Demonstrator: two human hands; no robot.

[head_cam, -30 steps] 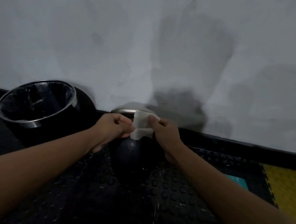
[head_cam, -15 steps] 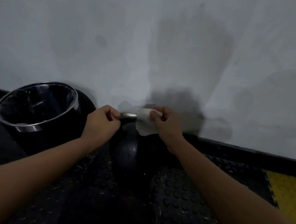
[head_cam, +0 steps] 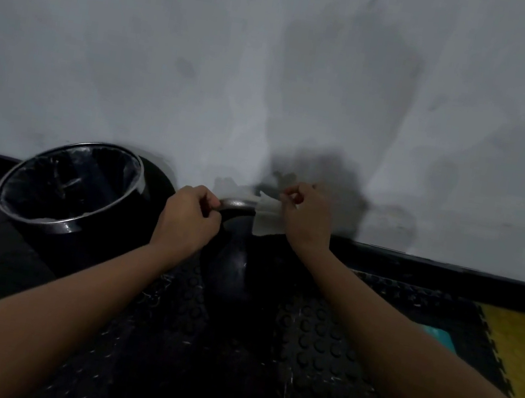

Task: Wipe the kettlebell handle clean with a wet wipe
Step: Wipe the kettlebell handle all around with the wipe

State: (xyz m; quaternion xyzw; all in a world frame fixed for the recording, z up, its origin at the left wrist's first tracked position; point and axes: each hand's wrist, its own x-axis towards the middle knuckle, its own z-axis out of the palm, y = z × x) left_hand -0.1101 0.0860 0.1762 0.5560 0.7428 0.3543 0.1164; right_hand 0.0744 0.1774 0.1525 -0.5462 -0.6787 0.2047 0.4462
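Observation:
A black kettlebell (head_cam: 233, 263) stands on the studded floor mat close to the wall. Its grey metal handle (head_cam: 238, 203) arches across the top. My left hand (head_cam: 189, 218) grips the left end of the handle with curled fingers. A white wet wipe (head_cam: 266, 218) hangs over the right part of the handle. My right hand (head_cam: 306, 218) pinches the wipe against the handle there. The handle's right end is hidden behind the wipe and my hand.
A black waste bin (head_cam: 70, 185) with a shiny rim and a liner stands left of the kettlebell. The black studded mat (head_cam: 316, 352) meets a yellow mat (head_cam: 519, 346) at the right, with a teal object (head_cam: 442, 337) at the seam. A grey wall (head_cam: 273, 80) rises behind.
My hands have drawn apart along the handle. The wipe moved from the middle toward the right end, baring the grey metal between my hands.

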